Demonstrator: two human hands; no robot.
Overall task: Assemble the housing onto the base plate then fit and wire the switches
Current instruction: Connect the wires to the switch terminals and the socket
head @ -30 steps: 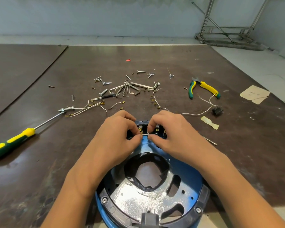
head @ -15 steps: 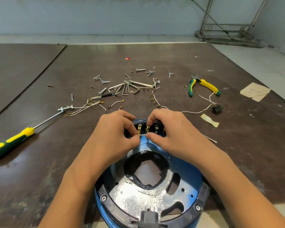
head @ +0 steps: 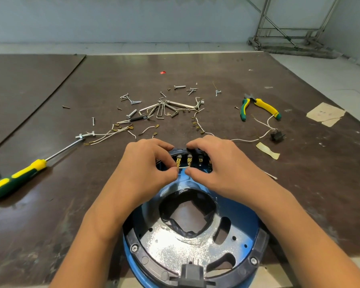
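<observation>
Since a second ago the hands have eased slightly back from the far wall of the housing. The brass tabs of the switches (head: pixel 189 161), which the fingers then hid, now show in a row, and the short white wire (head: pixel 183 167) lies just below them. The left hand (head: pixel 148 171) pinches one end of that wire between thumb and forefinger. The right hand (head: pixel 218 169) holds the other end at its thumb, its forefinger hooked over the rim of the blue housing (head: pixel 239 213), probably to steady the hand for aiming. Both hands are closed narrowly on the wire, held taut between them so that each end can be lined up with a tab; the step looks like bridging two neighbouring switches. The housing stands at the near edge of the desk (head: pixel 299 194) and appears seated on the shiny base plate (head: pixel 170 248), its open side up so the tabs can be reached from inside. Further loose wires (head: pixel 110 133), the hex keys (head: pixel 164 109), a screwdriver (head: pixel 17 177) and pliers (head: pixel 258 107) lie beyond, within reach. A spare switch (head: pixel 276 136) with leads waits to the right.
</observation>
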